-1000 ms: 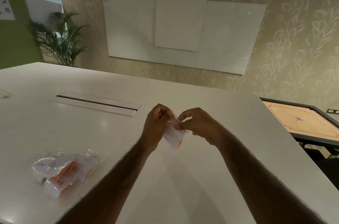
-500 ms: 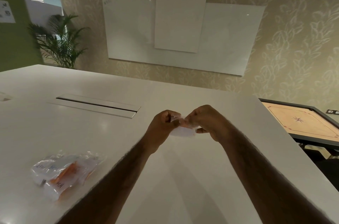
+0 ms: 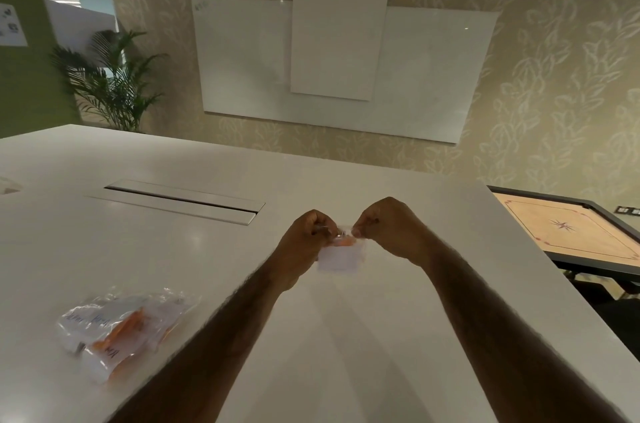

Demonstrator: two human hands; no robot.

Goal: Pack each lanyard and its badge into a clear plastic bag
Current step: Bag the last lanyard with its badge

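Observation:
Above the middle of the white table, a small clear plastic bag hangs between my two hands. It holds a white badge and a bit of orange lanyard near its top. My left hand pinches the bag's top left corner, fingers curled. My right hand pinches the top right corner. A pile of filled clear bags with white badges and orange lanyards lies on the table at the near left.
A long cable hatch is set into the table behind the hands. A carrom board stands to the right, past the table's edge. Whiteboards hang on the far wall and a potted palm stands at the back left.
The bag hung tilted from both hands held close together. My hands have moved apart along its top edge, and the bag now hangs straight down between them.

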